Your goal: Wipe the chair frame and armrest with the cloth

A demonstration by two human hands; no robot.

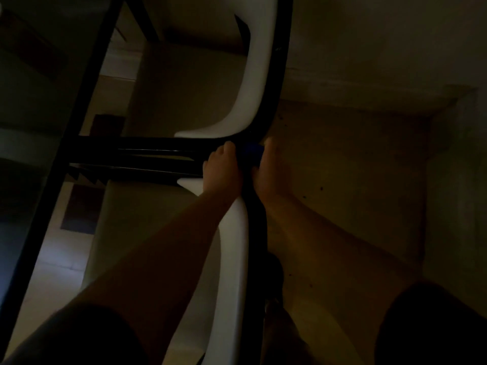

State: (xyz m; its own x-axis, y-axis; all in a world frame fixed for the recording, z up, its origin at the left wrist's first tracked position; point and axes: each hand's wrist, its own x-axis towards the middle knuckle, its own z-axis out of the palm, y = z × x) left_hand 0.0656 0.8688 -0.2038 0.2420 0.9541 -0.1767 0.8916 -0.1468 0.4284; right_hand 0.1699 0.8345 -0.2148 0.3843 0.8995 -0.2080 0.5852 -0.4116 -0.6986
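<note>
The scene is very dark. A chair with a black metal frame (274, 83) and white plastic parts (257, 83) fills the middle of the view. A second white plastic piece (234, 233) runs down toward me along the frame. My left hand (222, 169) rests on the frame at the bend, fingers curled over the black bar. My right hand (270, 167) is on the other side of the same bar, pressing a small blue cloth (253, 151) against it. Only a scrap of the cloth shows between the two hands.
A long black bar (66, 143) crosses the left side diagonally, with horizontal black rails (147, 154) joining it to the bend. A brownish wooden floor or panel (355, 167) lies to the right, a pale wall (369, 35) beyond it.
</note>
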